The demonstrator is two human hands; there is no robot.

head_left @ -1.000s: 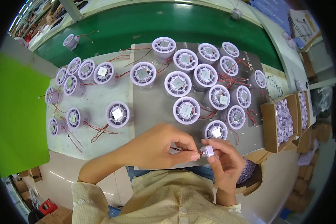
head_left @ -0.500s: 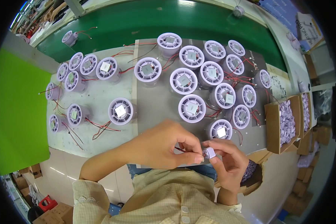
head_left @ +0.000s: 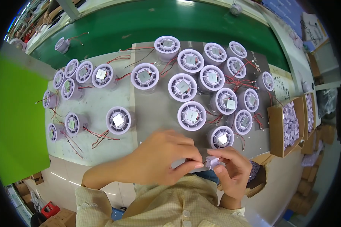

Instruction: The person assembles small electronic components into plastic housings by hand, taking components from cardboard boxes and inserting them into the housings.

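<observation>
Above my lap, at the near edge of the table, my right hand (head_left: 233, 166) pinches a small lilac plastic piece (head_left: 212, 162) between thumb and fingers. Close on its left, my left hand (head_left: 165, 157) has thumb and forefinger pressed together on what looks like a thin dark wire, which reaches toward the piece. The wire is mostly hidden by the fingers. Beyond the hands stand several round lilac housings (head_left: 191, 116) with ribbed rims, square silvery plates in the middle and red and black wires (head_left: 98, 137). One housing (head_left: 221, 137) is just past my right hand.
Cardboard boxes (head_left: 277, 130) full of small lilac pieces stand at the right. A dark grey mat (head_left: 155, 109) covers part of the white table. Behind runs a green belt (head_left: 132, 28), with a lone housing (head_left: 62, 45) at its left. A bright green panel (head_left: 19, 113) borders the left.
Both hands stay together, slightly lower in view. The lilac piece has turned in my right fingers, and my left hand has rolled so its back shows more. The view has shifted a little.
</observation>
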